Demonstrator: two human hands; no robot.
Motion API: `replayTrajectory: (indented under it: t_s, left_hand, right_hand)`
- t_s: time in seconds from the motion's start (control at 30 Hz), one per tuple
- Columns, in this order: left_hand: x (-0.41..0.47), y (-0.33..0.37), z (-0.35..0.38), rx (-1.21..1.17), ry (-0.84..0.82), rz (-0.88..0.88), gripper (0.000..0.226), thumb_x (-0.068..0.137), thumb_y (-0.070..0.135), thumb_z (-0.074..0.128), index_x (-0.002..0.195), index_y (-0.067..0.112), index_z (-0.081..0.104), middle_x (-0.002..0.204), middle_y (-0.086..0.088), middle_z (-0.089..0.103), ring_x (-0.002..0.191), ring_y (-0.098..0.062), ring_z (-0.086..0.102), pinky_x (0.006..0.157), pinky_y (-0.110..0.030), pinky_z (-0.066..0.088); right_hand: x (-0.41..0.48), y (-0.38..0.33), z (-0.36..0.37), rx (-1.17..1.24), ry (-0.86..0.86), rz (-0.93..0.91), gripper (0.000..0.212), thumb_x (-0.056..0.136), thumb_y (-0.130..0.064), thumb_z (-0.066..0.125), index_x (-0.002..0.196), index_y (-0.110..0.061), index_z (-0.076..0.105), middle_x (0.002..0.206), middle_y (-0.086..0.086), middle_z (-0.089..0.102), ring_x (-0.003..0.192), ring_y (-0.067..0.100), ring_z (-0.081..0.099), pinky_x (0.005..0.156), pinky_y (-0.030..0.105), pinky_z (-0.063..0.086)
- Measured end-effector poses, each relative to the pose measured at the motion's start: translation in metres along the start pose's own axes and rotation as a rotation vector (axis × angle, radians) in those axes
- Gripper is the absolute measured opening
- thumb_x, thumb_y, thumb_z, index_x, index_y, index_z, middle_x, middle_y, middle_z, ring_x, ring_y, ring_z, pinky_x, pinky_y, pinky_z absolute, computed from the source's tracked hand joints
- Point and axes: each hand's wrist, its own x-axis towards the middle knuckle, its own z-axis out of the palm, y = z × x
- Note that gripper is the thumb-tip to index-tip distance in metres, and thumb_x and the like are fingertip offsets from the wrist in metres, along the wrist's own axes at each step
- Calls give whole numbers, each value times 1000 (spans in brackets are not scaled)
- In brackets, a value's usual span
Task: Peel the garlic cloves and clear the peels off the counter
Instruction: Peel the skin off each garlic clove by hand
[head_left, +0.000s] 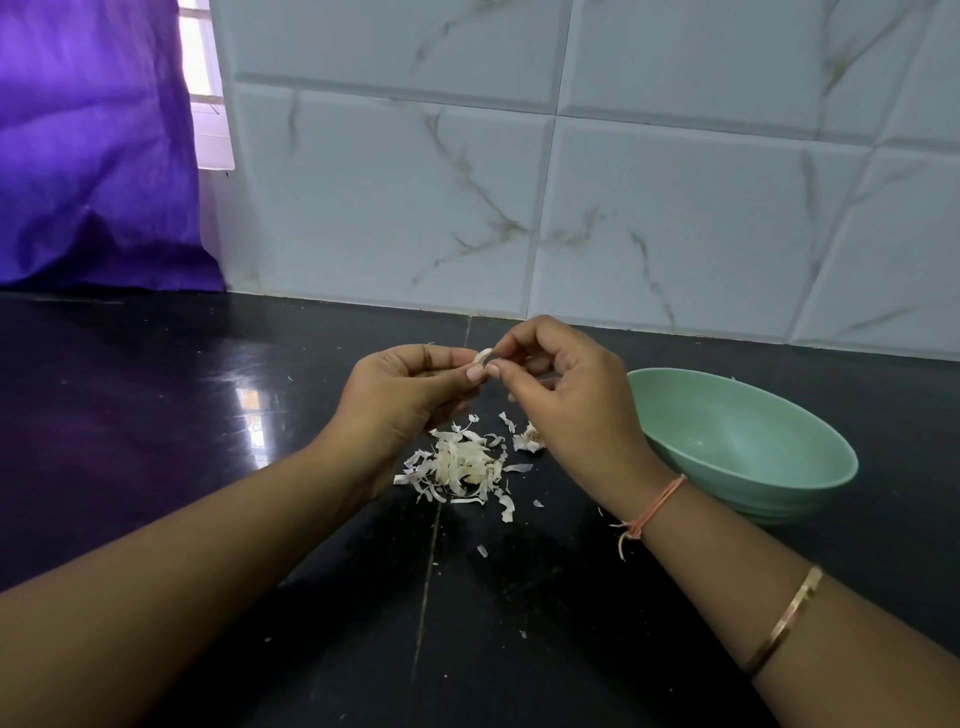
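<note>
Both hands are raised above the dark counter (156, 415), meeting over the middle of it. The garlic clove (483, 356) sits right between them, held in the air and not resting on anything. The left hand (410, 387) pinches it from the left between thumb and forefinger, the other fingers curled in under the palm. The right hand (566, 400) comes at it from the right, thumb and forefinger tips closed on its right-hand end, the rest of its fingers loosely bent. The clove looks to lie roughly crosswise, its length running from one hand to the other, though most of it is hidden by fingertips. So neither hand is nearer; both are already on it. I'd judge any skin would strip off toward the right while the left holds firm. Directly below, nearer the person, lies the heap of peels (462, 465), with a garlic stub (530, 440) just to its right. The green bowl (753, 436) stands farther right, close to the right wrist, with nothing showing inside.
</note>
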Motion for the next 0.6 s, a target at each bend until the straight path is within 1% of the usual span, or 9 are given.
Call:
replayTrajectory:
  t_s: [0.07,0.13,0.27,0.4,0.47,0.6]
  left_hand:
    - [0,-1,0,17,-10,1,13,73,7,69,86,6,69,77,-9,68,72,-12,61,67,-19,52]
    - [-2,0,0,12,-25,3,17,67,11,71,84,7,71,72,-6,69,69,-9,62,67,-18,53]
    - [-3,2,2,-25,-50,-7,19,57,16,70,75,10,72,66,-4,69,65,-10,62,65,-17,52]
    - [-4,3,2,-25,-61,3,14,62,11,70,76,8,71,69,-6,70,67,-11,63,64,-15,52]
    - [-4,4,2,-24,-53,14,15,62,11,70,77,7,70,67,-5,70,66,-10,63,64,-15,52]
    - [-4,4,2,3,-38,42,7,70,5,70,77,6,70,65,-4,70,64,-9,64,65,-17,53]
  right_hand:
    - [0,1,-1,-9,15,-24,6,80,-6,69,78,-8,64,79,-1,68,65,6,61,61,19,52]
    - [1,1,-2,-20,35,-51,7,80,-6,69,77,-8,63,77,0,67,64,8,61,60,21,53]
    - [0,1,-1,-35,60,-105,5,80,-9,66,75,-8,63,75,2,64,66,13,62,60,31,54]
    - [-1,0,0,-48,66,-123,4,79,-10,64,76,-7,63,75,2,64,67,15,62,60,35,53]
    - [-1,0,0,-49,74,-113,4,80,-8,65,77,-6,63,76,4,65,67,16,63,60,35,53]
    - [0,1,1,-54,92,-104,4,79,-8,67,76,-8,63,76,3,66,65,15,62,60,33,54]
